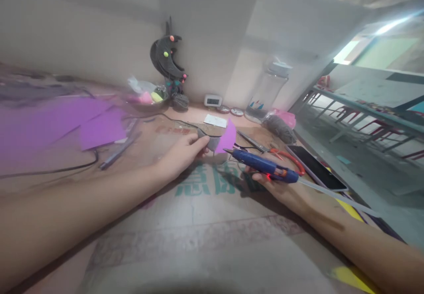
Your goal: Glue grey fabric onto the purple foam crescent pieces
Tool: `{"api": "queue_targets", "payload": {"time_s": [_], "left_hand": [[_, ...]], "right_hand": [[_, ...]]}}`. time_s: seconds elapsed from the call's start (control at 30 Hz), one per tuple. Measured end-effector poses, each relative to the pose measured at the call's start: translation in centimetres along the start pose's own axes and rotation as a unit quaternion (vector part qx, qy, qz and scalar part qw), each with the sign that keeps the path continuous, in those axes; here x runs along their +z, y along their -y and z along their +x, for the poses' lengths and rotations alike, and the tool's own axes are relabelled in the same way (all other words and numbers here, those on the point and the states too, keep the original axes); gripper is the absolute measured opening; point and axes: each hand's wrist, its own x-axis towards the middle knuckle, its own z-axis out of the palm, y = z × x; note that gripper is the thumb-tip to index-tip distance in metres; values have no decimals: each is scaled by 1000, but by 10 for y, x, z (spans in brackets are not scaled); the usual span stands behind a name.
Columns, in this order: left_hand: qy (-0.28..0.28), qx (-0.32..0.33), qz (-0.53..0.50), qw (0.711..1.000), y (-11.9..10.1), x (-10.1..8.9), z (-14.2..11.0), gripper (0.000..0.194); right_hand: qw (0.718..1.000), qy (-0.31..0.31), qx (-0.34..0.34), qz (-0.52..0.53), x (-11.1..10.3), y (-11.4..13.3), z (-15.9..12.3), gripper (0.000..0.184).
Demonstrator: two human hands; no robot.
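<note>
My left hand [187, 152] is closed, thumb and fingers pinching a small grey piece [213, 143]. A curved purple piece [228, 136] stands up at the grey piece's right end; whether the two are joined I cannot tell. In my right hand [265, 182] is a blue glue gun [261, 163] with a red light lit. Its nozzle points left, close to the lower edge of the purple piece. A long translucent glue stick [334, 192] sticks out from its back end. Behind the gun lie scissors with orange handles [298, 163], partly hidden.
Purple sheets [102, 130] and a pen-like tool [115, 155] lie left, with a black cable [73, 169]. Along the wall are a black moon-shaped decoration [165, 58], a bowl [152, 105], a small digital clock [213, 101] and a clear bottle [266, 93]. A phone [316, 166] lies right.
</note>
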Motion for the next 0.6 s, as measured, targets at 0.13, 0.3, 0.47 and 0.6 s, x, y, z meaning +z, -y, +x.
{"api": "queue_targets", "payload": {"time_s": [0.13, 0.3, 0.47, 0.6], "left_hand": [[5, 13, 24, 1000, -2, -1, -2, 32], [19, 18, 39, 999, -3, -1, -3, 30], [20, 7, 9, 1000, -5, 1, -4, 25], [8, -1, 20, 1000, -8, 2, -5, 24]], "right_hand": [[999, 23, 36, 22, 6, 2, 2, 16], [999, 13, 49, -16, 7, 6, 2, 18], [995, -8, 45, -83, 7, 9, -2, 15], [993, 14, 38, -114, 6, 7, 0, 21]]}}
